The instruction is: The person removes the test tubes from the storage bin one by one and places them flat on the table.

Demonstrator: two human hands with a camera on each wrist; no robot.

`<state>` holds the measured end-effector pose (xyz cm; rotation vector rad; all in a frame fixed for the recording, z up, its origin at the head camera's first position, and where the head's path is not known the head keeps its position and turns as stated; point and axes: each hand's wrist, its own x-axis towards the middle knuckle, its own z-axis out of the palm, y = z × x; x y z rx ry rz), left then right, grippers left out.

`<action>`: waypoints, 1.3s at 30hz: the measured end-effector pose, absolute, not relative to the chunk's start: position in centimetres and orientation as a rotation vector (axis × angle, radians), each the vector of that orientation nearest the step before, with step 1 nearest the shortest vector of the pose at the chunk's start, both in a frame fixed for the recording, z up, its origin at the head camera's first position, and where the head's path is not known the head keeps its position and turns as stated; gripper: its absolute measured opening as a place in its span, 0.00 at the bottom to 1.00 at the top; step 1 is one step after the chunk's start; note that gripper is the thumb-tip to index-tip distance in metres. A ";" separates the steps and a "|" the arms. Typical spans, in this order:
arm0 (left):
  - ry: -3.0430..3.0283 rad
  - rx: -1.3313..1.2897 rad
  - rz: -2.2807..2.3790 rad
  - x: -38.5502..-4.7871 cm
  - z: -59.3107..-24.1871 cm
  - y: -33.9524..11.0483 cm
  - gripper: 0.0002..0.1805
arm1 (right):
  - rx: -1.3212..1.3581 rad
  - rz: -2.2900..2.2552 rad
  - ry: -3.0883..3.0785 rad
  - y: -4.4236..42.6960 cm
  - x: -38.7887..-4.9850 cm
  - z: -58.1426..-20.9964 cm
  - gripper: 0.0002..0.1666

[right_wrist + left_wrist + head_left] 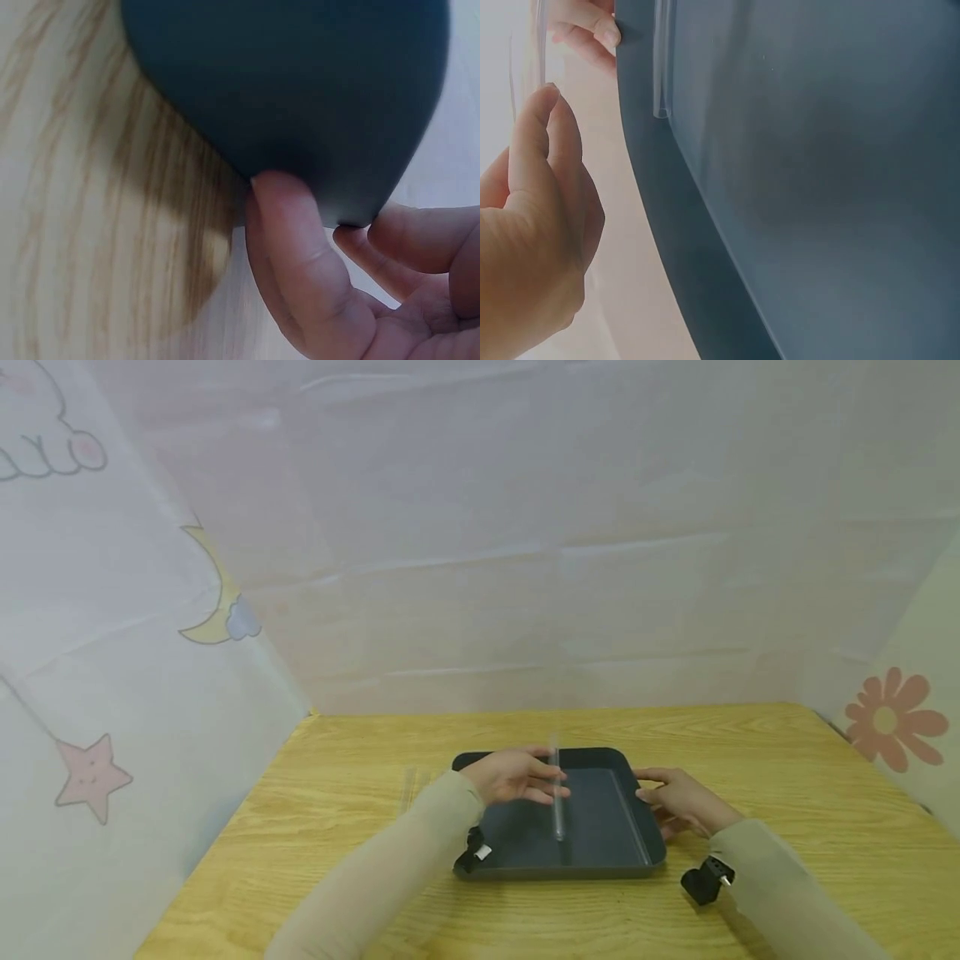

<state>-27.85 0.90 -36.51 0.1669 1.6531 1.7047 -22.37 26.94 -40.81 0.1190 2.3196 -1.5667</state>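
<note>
My left hand (517,777) pinches a slender clear tube (557,810) between thumb and fingers, over a dark grey rectangular tray (592,873). In the head view the tube stands nearly upright, its upper part faint. The left wrist view shows the fingertips on the tube (538,45), whose upper end runs out of frame. At the tray's right side, my right hand (686,802) grips the wall; the right wrist view has its fingers (289,217) against the tray's outer side (300,90) and rim. A second clear tube (661,60) lies inside along the tray's right wall.
More clear tubes (408,789) lie on the wooden table (337,852) left of the tray, partly behind the left sleeve. A pale printed sheet (450,610) rises behind the table, with similar sheets at both sides. Black wrist cameras (702,881) sit near the tray.
</note>
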 end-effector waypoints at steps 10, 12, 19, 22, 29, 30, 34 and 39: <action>1.640 0.173 1.710 -27.7 -36.1 -0.1 0.34 | 0.129 -1.566 2.316 27.2 -22.1 -40.6 0.32; 1.638 0.172 1.710 -27.7 -36.1 -0.4 0.34 | 0.133 -1.567 2.316 27.2 -22.1 -40.7 0.32; 1.654 0.176 1.707 -27.4 -36.2 -1.5 0.34 | 0.132 -1.566 2.318 27.2 -22.1 -40.8 0.33; 1.667 0.184 1.704 -27.4 -36.3 -2.1 0.34 | 0.131 -1.571 2.315 27.2 -22.1 -40.8 0.33; 1.648 0.161 1.729 -27.2 -36.5 -3.7 0.33 | 0.124 -1.572 2.315 27.0 -22.2 -40.7 0.32; 1.645 0.158 1.733 -27.2 -36.5 -3.9 0.33 | 0.124 -1.573 2.315 27.0 -22.2 -40.7 0.32; 1.667 0.166 1.723 -27.1 -36.5 -4.8 0.33 | 0.119 -1.570 2.320 27.1 -22.2 -40.7 0.32; 1.686 0.184 1.710 -26.9 -36.5 -6.0 0.33 | 0.125 -1.574 2.317 27.1 -22.3 -40.8 0.32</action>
